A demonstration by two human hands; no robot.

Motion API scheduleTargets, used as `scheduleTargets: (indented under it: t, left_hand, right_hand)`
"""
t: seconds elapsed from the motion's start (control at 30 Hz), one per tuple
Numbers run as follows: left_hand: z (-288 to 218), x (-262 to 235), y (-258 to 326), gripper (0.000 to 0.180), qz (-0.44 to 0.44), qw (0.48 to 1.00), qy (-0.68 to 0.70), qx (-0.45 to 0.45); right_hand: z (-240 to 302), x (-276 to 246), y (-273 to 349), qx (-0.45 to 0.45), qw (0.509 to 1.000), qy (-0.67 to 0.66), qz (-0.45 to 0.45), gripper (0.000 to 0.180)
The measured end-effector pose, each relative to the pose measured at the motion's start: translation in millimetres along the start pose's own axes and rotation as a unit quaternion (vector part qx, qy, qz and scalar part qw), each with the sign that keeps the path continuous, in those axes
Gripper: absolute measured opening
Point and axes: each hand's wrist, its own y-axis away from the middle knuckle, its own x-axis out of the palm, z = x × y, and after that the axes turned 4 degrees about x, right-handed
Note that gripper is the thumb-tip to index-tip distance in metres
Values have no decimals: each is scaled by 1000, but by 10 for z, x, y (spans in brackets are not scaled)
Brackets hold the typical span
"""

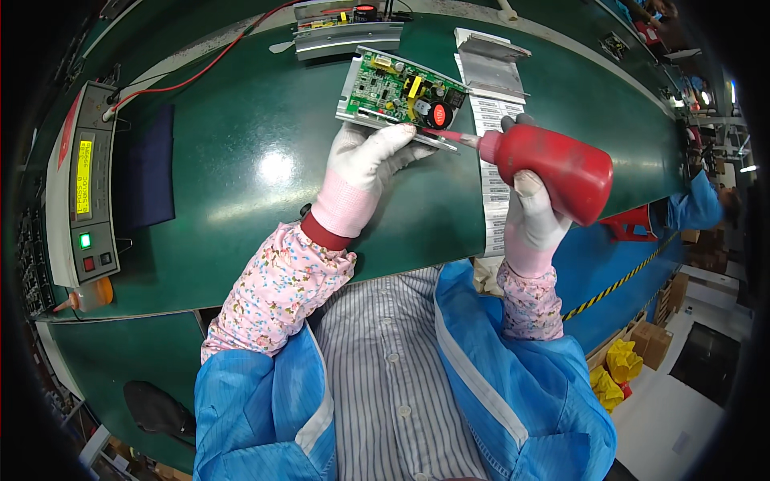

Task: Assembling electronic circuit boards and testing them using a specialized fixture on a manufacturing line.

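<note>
My left hand (365,160), in a white glove, grips the lower edge of a green circuit board (395,90) set in a silver metal bracket, tilted above the bench. My gloved right hand (533,208) is closed round a red squeeze bottle (557,167), held on its side. The bottle's thin nozzle (445,135) points left and reaches the board's lower edge, near a round black part with an orange-red top. Whether the tip touches the board or the glove, I cannot tell. The bottle hides part of my right fingers.
On the green bench (241,216), a tester (84,184) with a lit yellow screen stands left, by a dark blue cloth (152,172). Behind lies another bracketed board (345,36). An empty metal bracket (491,68) rests on label sheets (493,204). A small orange-tinted bottle (95,295) is at left.
</note>
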Motion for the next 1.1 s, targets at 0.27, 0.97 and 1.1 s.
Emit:
scheduleTargets:
  t: [0.27, 0.97, 1.1]
  left_hand:
    - [-23, 58, 13, 34, -11, 1000, -10, -10]
    - [-132, -79, 12, 73, 154, 975, 132, -86]
    - [-156, -4, 28, 91, 153, 987, 48, -28]
  right_hand:
    - [-25, 1, -10, -38, 999, -34, -15, 50]
    - [352, -237, -260, 296, 636, -709, 65, 75]
    - [428, -389, -297, 217, 737, -639, 51, 76]
